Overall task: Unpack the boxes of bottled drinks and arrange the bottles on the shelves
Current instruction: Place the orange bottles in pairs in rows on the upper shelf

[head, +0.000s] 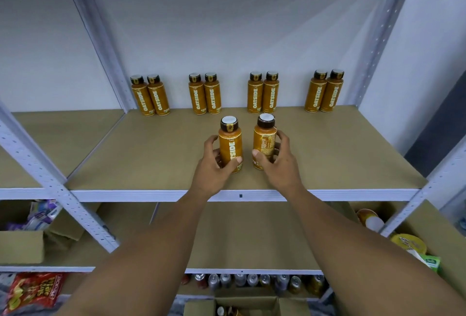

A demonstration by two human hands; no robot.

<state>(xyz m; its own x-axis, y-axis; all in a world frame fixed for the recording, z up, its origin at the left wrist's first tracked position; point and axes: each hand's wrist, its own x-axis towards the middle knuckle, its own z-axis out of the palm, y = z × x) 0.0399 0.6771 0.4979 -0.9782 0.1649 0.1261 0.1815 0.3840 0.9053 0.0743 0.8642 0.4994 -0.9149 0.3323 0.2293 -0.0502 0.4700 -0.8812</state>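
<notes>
On the brown shelf board (353, 154) two orange Oatside bottles stand upright near the front middle. My left hand (214, 167) grips the left bottle (230, 139), its label facing me. My right hand (280, 164) grips the right bottle (264, 136), its ingredients panel facing me. Along the back wall stand several more orange bottles in pairs: one pair at far left (150, 96), one left of centre (204, 95), one right of centre (263, 93), one at far right (324, 92).
Grey metal uprights (53, 184) frame the shelf. Below, an open cardboard box (232, 307) holds more bottles. Cans (252, 280) line a lower shelf. A cardboard box (22, 245) and a red snack bag (32, 290) sit lower left, packets (413, 245) lower right.
</notes>
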